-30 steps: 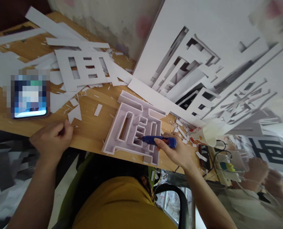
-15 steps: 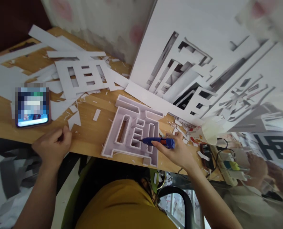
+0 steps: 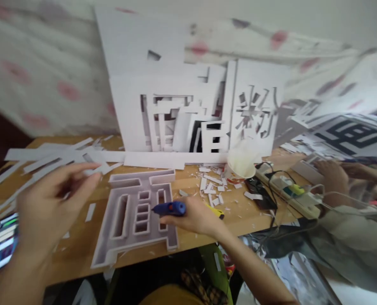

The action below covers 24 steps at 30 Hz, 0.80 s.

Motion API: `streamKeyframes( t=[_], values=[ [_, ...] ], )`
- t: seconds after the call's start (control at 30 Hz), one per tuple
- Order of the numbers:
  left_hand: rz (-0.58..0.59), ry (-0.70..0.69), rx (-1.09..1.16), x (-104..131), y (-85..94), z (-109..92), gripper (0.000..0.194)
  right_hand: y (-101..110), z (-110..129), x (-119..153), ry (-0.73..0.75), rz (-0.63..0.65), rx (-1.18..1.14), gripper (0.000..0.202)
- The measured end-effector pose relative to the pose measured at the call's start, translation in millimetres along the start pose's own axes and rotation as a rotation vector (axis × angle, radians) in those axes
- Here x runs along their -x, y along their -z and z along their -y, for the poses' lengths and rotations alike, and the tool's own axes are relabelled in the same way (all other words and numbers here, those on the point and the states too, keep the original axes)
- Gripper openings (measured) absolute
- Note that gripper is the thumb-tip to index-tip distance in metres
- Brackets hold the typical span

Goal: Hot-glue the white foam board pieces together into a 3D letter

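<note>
A pale foam character shape [image 3: 129,245] with raised walls and several box-like compartments lies on the wooden table near its front edge. My right hand [image 3: 194,216] is wrapped round a blue pen-like tool [image 3: 172,208], whose dark tip points left over the shape, beside the small middle compartments. Raised at the left, my left hand [image 3: 53,199] is slightly blurred; its thumb and fingers are apart, with nothing seen between them. It is nearest to the shape's left side and a loose white strip [image 3: 90,212].
White boards [image 3: 172,159] with cut-out characters lean on the wall. Scraps and strips [image 3: 48,156] lie left, a phone [image 3: 2,248] at far left. On the right are a paper cup [image 3: 239,167], yellow tool [image 3: 216,210], power strip [image 3: 290,199] and another person's hands [image 3: 333,173].
The view has swung up and to the right. My left hand has lifted off the table edge and opened from a fist. My right hand still holds the blue tool over the shape.
</note>
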<state>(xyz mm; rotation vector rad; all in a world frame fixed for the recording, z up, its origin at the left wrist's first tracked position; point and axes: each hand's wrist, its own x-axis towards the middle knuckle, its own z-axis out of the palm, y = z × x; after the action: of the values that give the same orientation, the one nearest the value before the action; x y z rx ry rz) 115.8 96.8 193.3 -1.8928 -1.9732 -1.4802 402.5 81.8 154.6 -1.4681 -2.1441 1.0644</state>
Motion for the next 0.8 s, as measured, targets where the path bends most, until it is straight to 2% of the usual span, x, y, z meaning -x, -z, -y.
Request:
streamKeyframes(
  t=[0.03,0.1,0.17,0.2,0.23,0.3,0.33,0.4,0.43,0.5,0.6,0.7,0.8],
  values=[
    [0.168,-0.129,0.103,-23.2,-18.9,-37.7,0.021,-2.1,-0.7,-0.1,0.014,0.004,0.017,0.033],
    [0.505,-0.381,0.213,-58.9,-70.0,-112.7,0.019,-7.5,-1.4,-0.2,0.040,0.021,0.041,0.032],
    [0.780,-0.481,0.149,-75.7,-133.2,-175.6,0.022,-13.1,-2.0,0.1,0.048,0.027,0.024,0.035],
    [0.879,-0.485,0.086,-77.0,-165.9,-199.4,0.025,-15.5,-2.5,0.4,0.049,0.027,0.002,0.036],
    [0.967,-0.458,0.005,-74.3,-197.2,-217.5,0.029,-17.4,-3.2,0.7,0.047,0.021,-0.019,0.036],
    [1.043,-0.454,-0.054,-60.8,-250.7,-238.3,0.025,-19.5,-5.2,1.3,0.043,0.010,-0.060,0.032],
    [1.081,-0.456,-0.069,-52.1,-271.2,-242.9,0.022,-19.7,-6.3,1.7,0.042,-0.003,-0.077,0.029],
    [1.119,-0.467,-0.073,-35.5,-298.6,-245.7,0.014,-19.0,-8.3,2.6,0.039,-0.025,-0.113,0.024],
    [1.120,-0.477,-0.060,-29.4,-306.1,-245.9,0.010,-18.4,-9.3,3.1,0.037,-0.033,-0.124,0.023],
    [1.091,-0.494,-0.018,-24.9,-310.2,-246.6,0.011,-17.1,-11.2,3.8,0.020,-0.034,-0.122,0.024],
    [1.011,-0.486,0.051,-41.7,-293.8,-246.7,0.015,-16.1,-14.2,3.1,-0.028,0.000,-0.099,0.028],
    [0.907,-0.426,0.159,-75.4,-250.5,-233.0,0.015,-16.7,-15.6,-0.2,-0.013,-0.015,-0.124,0.029],
    [0.699,-0.251,0.626,-92.1,-179.5,-200.3,0.018,-17.9,-10.7,-4.0,0.023,-0.053,-0.113,0.028]
  ],
)
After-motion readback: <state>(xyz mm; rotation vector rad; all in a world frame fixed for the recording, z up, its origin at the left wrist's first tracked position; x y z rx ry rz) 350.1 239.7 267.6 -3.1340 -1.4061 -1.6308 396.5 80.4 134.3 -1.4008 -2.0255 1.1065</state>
